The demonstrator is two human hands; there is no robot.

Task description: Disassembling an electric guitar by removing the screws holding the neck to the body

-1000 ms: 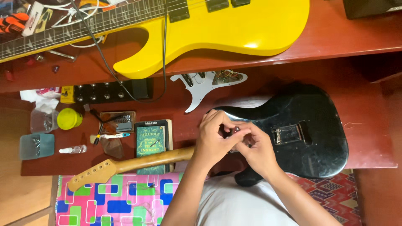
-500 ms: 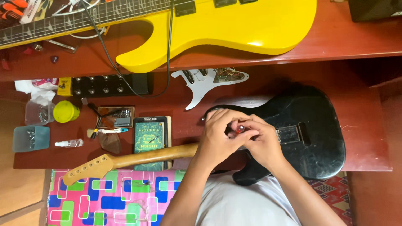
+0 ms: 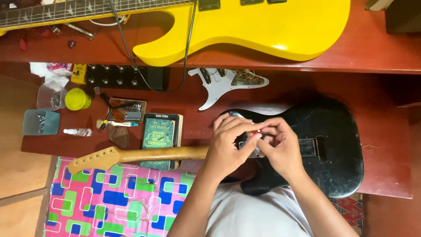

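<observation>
Over the black guitar (image 3: 333,149), left hand (image 3: 230,145) and right hand (image 3: 283,147) pinch a small red-tipped part (image 3: 258,131).

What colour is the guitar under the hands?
Black, a bit scuffed: the guitar body shows best in the head view.

guitar body (image 3: 324,145) on table (image 3: 386,145); pickguard (image 3: 215,85) behind; book (image 3: 160,138) left
</observation>
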